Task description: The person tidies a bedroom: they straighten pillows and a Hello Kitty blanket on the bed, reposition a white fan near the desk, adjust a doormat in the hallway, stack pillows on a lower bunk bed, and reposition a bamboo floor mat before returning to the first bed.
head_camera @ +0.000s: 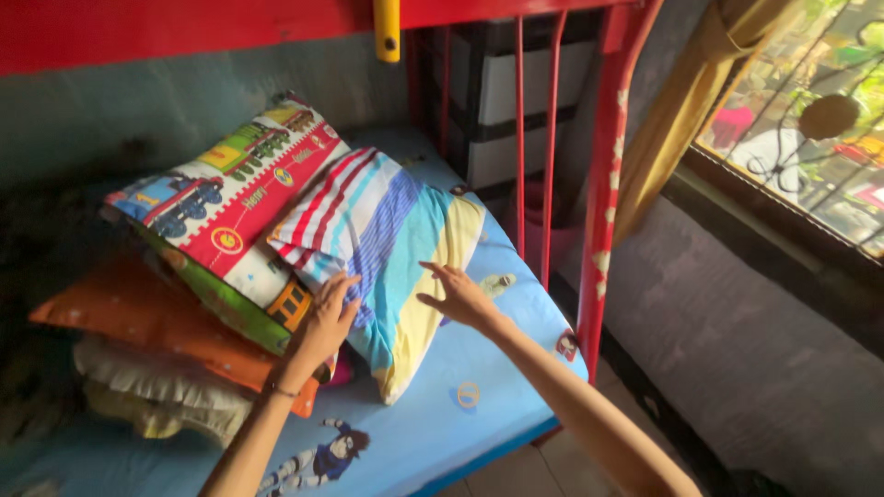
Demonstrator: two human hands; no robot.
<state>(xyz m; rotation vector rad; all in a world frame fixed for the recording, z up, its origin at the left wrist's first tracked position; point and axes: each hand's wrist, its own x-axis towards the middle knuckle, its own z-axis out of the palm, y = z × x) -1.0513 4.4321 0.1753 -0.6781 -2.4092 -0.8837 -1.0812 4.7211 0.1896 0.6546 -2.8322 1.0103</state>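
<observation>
A bed with a light blue cartoon-printed sheet [433, 433] filled the lower left of the view, set against a dull grey-blue wall [138, 101] under a red painted rail. At the far left of the bed lay a stack of pillows: a cream frilled pillow [138, 387] at the bottom, an orange pillow [138, 322] over it, and on top a red, white and green pillow printed with toy trains [230, 193]. Leaning against that stack, just to its right, was a soft pillow in a striped case of red, white, blue, turquoise and yellow [387, 230], its lower end resting on the sheet.

The left hand [327, 317] came up from below on a bare arm with a thin wristband, palm down and fingers spread flat on the lower left edge of the striped pillow; it gripped nothing. The right hand [456, 294] reached in from the lower right, arm stretched, fingers open and extended, fingertips touching the yellow band of the same pillow without closing on it.

To the right stood the red metal bed frame bars [603, 184], then a mustard-yellow curtain [681, 110] and a barred window [810, 120] above a grey wall.
</observation>
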